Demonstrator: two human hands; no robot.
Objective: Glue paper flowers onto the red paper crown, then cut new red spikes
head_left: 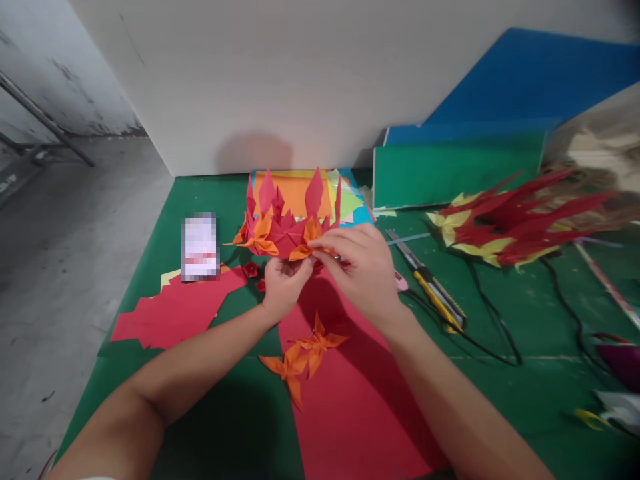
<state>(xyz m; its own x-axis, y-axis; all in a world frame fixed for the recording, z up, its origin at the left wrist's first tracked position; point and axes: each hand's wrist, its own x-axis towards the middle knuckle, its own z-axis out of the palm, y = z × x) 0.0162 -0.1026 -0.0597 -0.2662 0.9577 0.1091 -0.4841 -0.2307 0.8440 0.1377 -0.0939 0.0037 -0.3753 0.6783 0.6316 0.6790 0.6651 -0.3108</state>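
A red folded-paper crown with tall points and orange paper flowers is held up over the table. My left hand is closed on the crown's lower front edge, thumb against it. Fingers pinched, my right hand grips an orange paper flower against the front of the crown. The fingertips hide how the flower meets the band. Two loose orange paper flowers lie below the hands on a long red paper sheet. Small red paper flowers sit beside my left hand.
On the green table, red paper offcuts and a blurred-out phone-shaped object lie left. To the right are a yellow utility knife, a black cord and another red-and-yellow paper crown. Coloured sheets lie behind.
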